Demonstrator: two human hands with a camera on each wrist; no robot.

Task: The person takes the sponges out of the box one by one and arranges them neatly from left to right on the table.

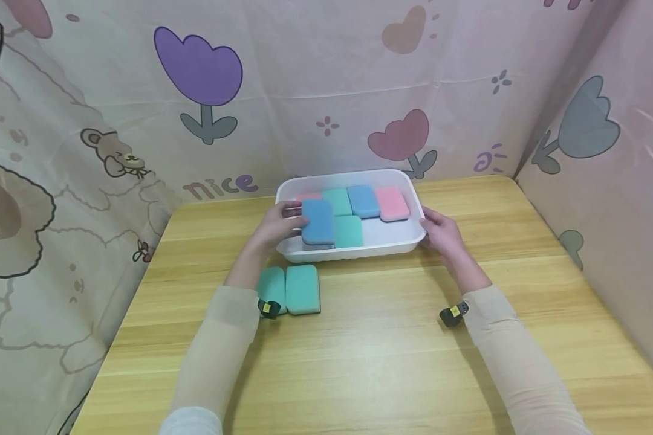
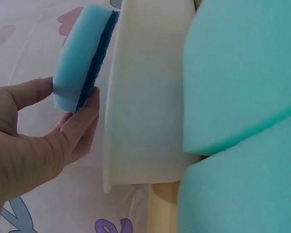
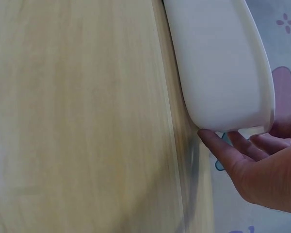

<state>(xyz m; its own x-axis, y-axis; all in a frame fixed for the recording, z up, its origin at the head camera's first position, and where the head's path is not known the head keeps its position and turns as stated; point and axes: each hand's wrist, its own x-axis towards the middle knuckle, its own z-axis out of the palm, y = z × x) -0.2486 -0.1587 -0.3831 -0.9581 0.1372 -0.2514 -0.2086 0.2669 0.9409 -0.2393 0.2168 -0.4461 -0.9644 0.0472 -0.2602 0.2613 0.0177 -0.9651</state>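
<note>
A blue sponge [image 1: 318,222] is pinched at its left edge by the left hand [image 1: 279,227], above the front left part of a white tray [image 1: 393,249]. In the left wrist view the sponge [image 2: 82,58], with a dark blue underside, stands between thumb and fingers of the left hand [image 2: 48,131], higher than the tray's rim. Inside the tray lie green sponges [image 1: 349,232], another blue one [image 1: 363,201] and pink ones [image 1: 392,203]. The right hand [image 1: 444,232] holds the tray's right end; in the right wrist view its fingertips [image 3: 206,136] touch the tray's wall [image 3: 223,73].
Two green sponges [image 1: 303,289] lie side by side on the wooden table [image 1: 370,356], in front of the tray's left end and partly behind the left wrist. A printed curtain [image 1: 305,72] hangs close behind the tray and along both sides.
</note>
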